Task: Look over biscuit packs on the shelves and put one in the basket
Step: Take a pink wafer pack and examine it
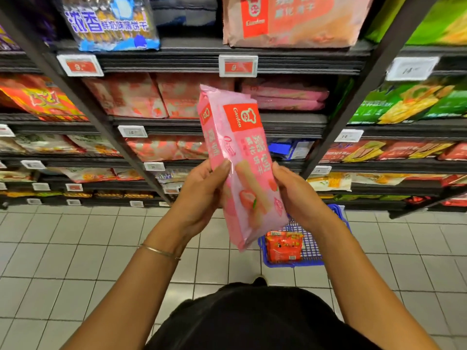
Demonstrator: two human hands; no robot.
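- Grip on both sides: left hand (199,195) and right hand (295,195) curled round lower half of pink biscuit pack (242,152), upright, slightly tilted.
- Below, blue basket (313,245) on tiled floor (75,248), orange packet (284,246) inside.
- Beyond, shelves (290,125) with matching pink packs (285,94).

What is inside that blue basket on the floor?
One orange-red snack pack lies inside the blue basket. The pink biscuit pack, held by the left hand and right hand, and the right forearm cover the basket's far part, so anything there cannot be seen.
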